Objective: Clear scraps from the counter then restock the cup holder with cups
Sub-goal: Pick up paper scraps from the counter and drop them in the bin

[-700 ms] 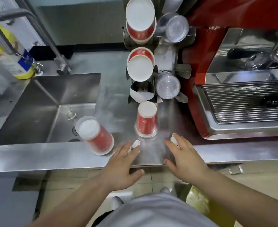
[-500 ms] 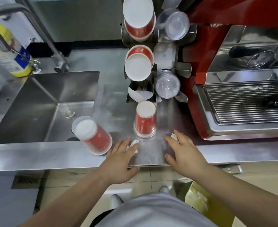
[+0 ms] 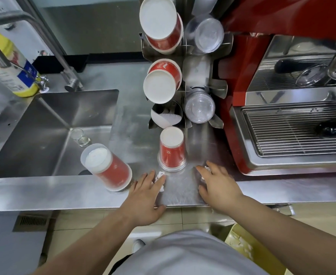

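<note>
My left hand lies flat on the steel counter with straight fingers over a white paper scrap. My right hand lies flat too, its fingertips on another white scrap. Between and just beyond the hands stands an upside-down stack of red paper cups. A wider red cup stack in clear wrap leans at the sink's edge, left of my left hand. The metal cup holder behind holds red cups, clear cups and a nearly empty bottom-left slot.
A steel sink with a small glass lies at the left, a tap and a yellow bottle behind it. A red espresso machine fills the right. A yellow bin stands on the floor below right.
Both hands slid slightly forward on the counter and now rest over the two white scraps; the cups have not moved.
</note>
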`<state>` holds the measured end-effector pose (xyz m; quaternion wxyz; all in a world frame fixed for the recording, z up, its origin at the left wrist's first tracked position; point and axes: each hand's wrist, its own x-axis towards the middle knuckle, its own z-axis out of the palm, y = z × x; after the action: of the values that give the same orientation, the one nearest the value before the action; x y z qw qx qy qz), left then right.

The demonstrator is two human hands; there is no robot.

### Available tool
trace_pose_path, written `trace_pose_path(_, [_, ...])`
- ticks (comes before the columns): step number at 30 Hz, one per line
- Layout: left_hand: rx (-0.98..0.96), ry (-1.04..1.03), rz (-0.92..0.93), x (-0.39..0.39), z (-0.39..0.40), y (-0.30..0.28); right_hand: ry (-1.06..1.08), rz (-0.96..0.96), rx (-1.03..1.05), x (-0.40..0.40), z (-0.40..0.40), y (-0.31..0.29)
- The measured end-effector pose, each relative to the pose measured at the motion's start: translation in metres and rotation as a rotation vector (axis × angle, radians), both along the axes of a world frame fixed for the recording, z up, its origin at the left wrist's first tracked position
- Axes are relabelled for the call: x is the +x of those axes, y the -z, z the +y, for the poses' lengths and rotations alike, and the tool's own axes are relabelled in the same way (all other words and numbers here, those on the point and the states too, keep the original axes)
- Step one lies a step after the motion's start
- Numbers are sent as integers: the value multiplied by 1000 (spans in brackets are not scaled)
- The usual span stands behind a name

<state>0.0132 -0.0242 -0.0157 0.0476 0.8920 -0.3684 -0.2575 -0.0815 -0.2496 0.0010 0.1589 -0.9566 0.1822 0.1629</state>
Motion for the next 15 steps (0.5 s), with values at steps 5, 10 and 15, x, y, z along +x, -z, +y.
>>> trace_pose_path(5, [-30,12,-10,-4,2,6,-29,8,-61,3,1,4])
trace_pose_path(10, [-73,12,-22,-7,6,12,-43,-2,-86,1,1,6])
trace_pose_path(15, [-134,62,-57,-6,9,10,-46,-13,-88,1,2,8])
